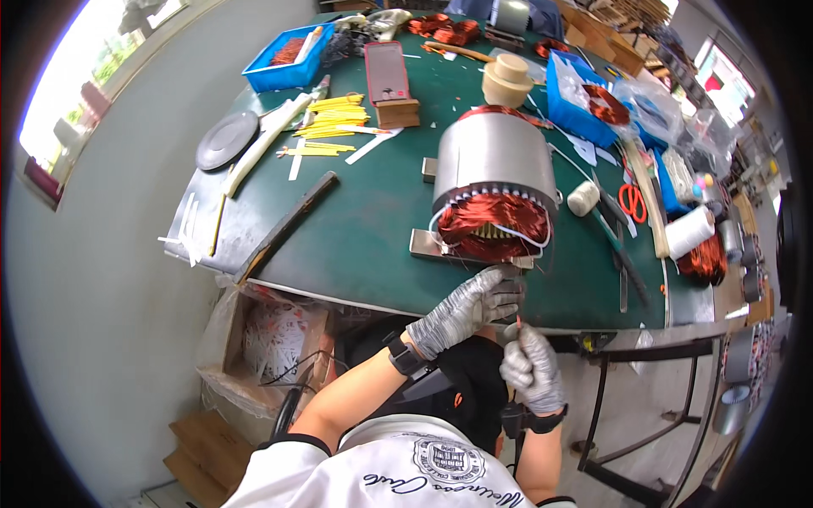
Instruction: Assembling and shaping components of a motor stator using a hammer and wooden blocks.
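Observation:
A motor stator [495,157], a silver cylinder with copper windings [483,222] bulging from its near end, lies on its side near the table's front edge. White cord loops round the windings. Just in front of it is my left hand [470,309] in a grey glove, its fingers curled together. My right hand [535,371], gloved too, is closed below and to the right of it, over the table edge. Something thin with a reddish bit shows between the two hands; what each hand grips is too small to make out.
The stator rests on metal blocks [426,243] on the green table [364,245]. To the left lie a dark bar [288,224] and yellow strips [334,117]. A thread spool [583,198], red scissors [632,201] and a wooden stick [645,199] lie to the right.

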A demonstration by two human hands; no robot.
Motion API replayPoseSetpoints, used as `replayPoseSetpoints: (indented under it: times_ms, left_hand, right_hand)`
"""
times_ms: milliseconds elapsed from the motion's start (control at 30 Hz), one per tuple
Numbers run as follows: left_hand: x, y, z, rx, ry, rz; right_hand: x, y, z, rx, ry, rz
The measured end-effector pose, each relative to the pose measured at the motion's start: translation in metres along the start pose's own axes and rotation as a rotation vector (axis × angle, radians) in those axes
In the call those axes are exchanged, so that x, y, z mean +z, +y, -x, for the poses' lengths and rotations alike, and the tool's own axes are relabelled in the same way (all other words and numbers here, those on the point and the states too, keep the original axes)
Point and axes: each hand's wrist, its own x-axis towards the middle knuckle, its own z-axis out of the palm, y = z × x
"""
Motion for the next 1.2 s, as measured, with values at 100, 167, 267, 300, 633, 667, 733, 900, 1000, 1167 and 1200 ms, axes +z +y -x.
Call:
replayPoseSetpoints:
  times_ms: [100, 167, 267, 300, 633, 667, 733, 900, 1000, 1167, 1200]
  left_hand:
    - [0.031, -0.009, 0.011, -0.171, -0.055, 0.069]
    - [0.017, -0.018, 0.024, -0.106, -0.106, 0.021]
    - [0.015, -0.016, 0.067, 0.024, -0.066, -0.195]
    - [0.011, -0.011, 0.089, 0.034, 0.052, -0.55]
    - [-0.017, 0.11, 0.239, 0.748, 1.14, -2.415]
    - [-0.04, 0.125, 0.242, 0.812, 1.278, -2.345]
    - [-0.056, 0.154, 0.234, 0.5, 1.343, -2.506]
    - [-0.071, 0.174, 0.224, 0.433, 1.3, -2.605]
    - [-0.077, 0.171, 0.226, 0.462, 1.101, -1.85]
    - [0.04, 0.083, 0.182, 0.546, 0.467, -0.826]
    - [0.047, 0.063, 0.177, 0.459, 0.357, -0.777]
  right_hand:
    - [-0.007, 0.033, -0.002, 0.141, -0.273, -0.237]
    - [-0.002, 0.03, 0.01, 0.159, -0.179, -0.016]
    - [-0.001, -0.011, 0.033, 0.156, -0.115, 0.99]
    - [-0.019, -0.028, 0.037, 0.035, -0.189, 1.4]
    - [-0.173, -0.199, -0.015, -0.832, 1.018, 2.451]
    - [-0.165, -0.206, -0.017, -0.76, 1.016, 2.455]
    - [-0.15, -0.216, -0.012, -0.682, 1.007, 2.469]
    - [-0.084, -0.161, 0.03, -0.581, 0.779, 1.752]
    - [-0.066, -0.096, 0.055, -0.316, 0.708, 1.665]
    - [-0.076, -0.076, 0.074, -0.207, 0.552, 1.504]
    - [-0.063, -0.079, 0.069, -0.404, 0.506, 1.669]
